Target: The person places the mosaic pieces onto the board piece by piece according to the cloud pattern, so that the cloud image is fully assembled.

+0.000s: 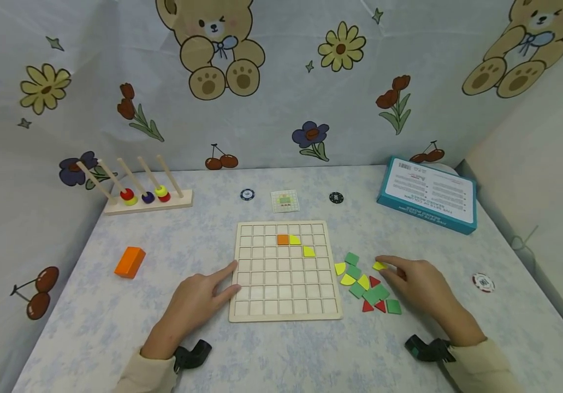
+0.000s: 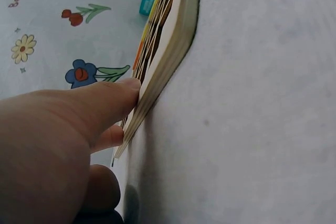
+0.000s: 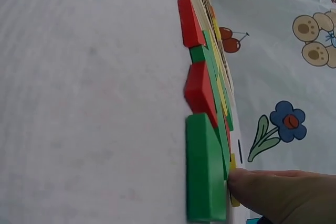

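Note:
A wooden grid board [image 1: 281, 295] lies flat in the middle of the table. On its upper cells sit an orange square [image 1: 283, 239], a yellow quarter-round piece [image 1: 295, 240] and a yellow square-like piece [image 1: 308, 251]. My left hand [image 1: 190, 303] touches the board's left edge with extended index finger and thumb. Right of the board, the thumb and index finger of my right hand [image 1: 424, 286] pinch a yellow quarter-round piece [image 1: 378, 266]. Beside it lie loose green squares [image 1: 393, 307], red triangles [image 1: 367, 307] and more yellow pieces [image 1: 347, 280].
A peg stand with colored rings [image 1: 173, 203] stands back left, an orange block [image 1: 130, 262] in front of it. Behind the board lie a pattern card [image 1: 285, 201], a blue chip [image 1: 247, 195] and a black chip [image 1: 336, 197]. A teal box [image 1: 426, 192] and a white-red chip [image 1: 483, 282] lie right.

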Motion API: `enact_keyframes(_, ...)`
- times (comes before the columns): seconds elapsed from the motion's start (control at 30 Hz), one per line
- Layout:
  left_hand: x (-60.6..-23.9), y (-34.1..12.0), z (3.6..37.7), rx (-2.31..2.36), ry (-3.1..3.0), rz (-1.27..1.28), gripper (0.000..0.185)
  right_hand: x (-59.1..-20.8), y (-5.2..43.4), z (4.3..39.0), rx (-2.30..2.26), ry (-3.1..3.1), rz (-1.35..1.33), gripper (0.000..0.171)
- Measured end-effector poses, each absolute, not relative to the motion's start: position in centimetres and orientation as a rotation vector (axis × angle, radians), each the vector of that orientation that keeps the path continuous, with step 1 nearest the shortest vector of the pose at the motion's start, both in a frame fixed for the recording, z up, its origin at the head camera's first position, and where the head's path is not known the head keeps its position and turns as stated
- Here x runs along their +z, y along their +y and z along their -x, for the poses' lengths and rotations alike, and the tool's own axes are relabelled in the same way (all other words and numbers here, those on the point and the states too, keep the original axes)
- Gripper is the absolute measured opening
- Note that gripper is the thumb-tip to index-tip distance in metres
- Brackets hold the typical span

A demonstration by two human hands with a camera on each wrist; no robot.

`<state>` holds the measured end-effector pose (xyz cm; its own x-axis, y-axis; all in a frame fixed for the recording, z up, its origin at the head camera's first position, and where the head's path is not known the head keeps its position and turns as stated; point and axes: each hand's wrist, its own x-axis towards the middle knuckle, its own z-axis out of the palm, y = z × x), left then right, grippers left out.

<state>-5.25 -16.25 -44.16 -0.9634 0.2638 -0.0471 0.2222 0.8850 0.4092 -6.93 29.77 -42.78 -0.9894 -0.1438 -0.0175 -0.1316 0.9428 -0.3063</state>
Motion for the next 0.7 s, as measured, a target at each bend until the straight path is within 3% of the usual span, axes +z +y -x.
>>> enact_keyframes(0.4,-44.1,-16.3,5.2,0.644,2.981,-0.414,0.060,-41.7,27.4,8.1,-0.508,3.001,0.300,0.038)
enact_keyframes(0.7,-44.1,-16.2,5.2,0.634,2.990,-0.413,0.060,-41.7,22.7,9.1,-0.644,2.904,0.689,0.033)
